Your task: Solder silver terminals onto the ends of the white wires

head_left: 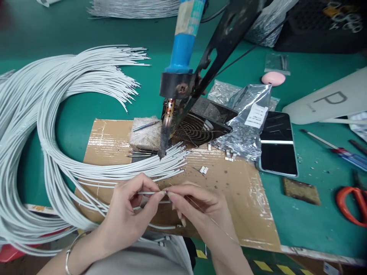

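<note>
together, left fingers (156,199) and right fingers (178,201) pinch a white cable (145,193)

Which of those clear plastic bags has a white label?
The bag beside the phone, phone on its right: a label shows there. None shows on the bag behind it, the small bag or the rearmost bag.

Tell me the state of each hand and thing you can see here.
Left hand: pinching a white cable near its end.
Right hand: pinching at that cable's tip.
Soldering iron: in its black stand, tip down; heat unclear.
Cable bundle: curved, ends fanned out.
Phone: lying flat, screen dark.
Clear bag: holding small metal parts.
Scissors: lying down, blades' opening unclear.
Cardboard: flat, stained.
</note>
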Available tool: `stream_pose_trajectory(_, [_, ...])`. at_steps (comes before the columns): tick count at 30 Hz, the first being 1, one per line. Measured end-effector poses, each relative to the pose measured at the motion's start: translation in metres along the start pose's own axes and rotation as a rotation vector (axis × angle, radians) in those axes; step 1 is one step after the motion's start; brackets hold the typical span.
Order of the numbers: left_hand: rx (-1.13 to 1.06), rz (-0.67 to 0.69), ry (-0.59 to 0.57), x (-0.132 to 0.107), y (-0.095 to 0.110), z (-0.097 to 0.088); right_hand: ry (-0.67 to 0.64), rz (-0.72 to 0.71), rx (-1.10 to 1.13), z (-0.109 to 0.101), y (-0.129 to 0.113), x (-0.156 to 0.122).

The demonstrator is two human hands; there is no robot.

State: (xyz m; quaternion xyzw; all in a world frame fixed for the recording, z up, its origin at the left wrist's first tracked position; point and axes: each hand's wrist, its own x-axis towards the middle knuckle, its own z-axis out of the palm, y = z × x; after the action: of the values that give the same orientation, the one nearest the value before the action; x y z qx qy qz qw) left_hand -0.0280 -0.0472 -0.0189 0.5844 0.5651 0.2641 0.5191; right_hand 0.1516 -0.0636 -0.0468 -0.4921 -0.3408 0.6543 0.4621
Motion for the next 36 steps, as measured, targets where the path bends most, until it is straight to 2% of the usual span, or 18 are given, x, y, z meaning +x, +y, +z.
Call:
stream_pose_trajectory(6, [0.106,0.088,0.07,-0.005,-0.004,0.004,0.189,0.055,-0.005,0.012,-0.01,-0.006])
stream_pose_trajectory(11, [0.15,0.142,0.128,-0.009,-0.017,0.013,0.285,0.079,0.08,0.024,0.002,-0.007])
stream_pose_trajectory(13, [0.059,0.098,0.123,-0.01,-0.022,0.018,0.308,0.034,0.146,0.029,0.013,-0.006])
stream_pose_trajectory(16, [-0.19,-0.024,0.059,-0.01,-0.023,0.025,0.337,-0.062,0.198,0.037,0.027,-0.005])
stream_pose_trajectory(20, [-0.396,-0.089,0.018,-0.003,-0.009,0.023,0.374,-0.183,0.098,0.038,0.031,-0.004])
stream_pose_trajectory(24, [-0.442,-0.139,0.047,0.005,0.005,0.015,0.286,-0.488,-0.271,0.024,0.02,-0.003])
stream_pose_trajectory(26, [-0.445,-0.149,0.069,0.007,0.006,0.014,0.205,-0.569,-0.382,0.016,0.015,-0.002])
stream_pose_trajectory(31, [-0.399,-0.097,0.155,0.005,0.003,0.016,0.123,-0.625,-0.504,0.006,0.009,-0.002])
stream_pose_trajectory(36, [-0.319,-0.117,0.186,0.006,0.009,0.016,0.097,-0.633,-0.483,0.006,0.007,-0.003])
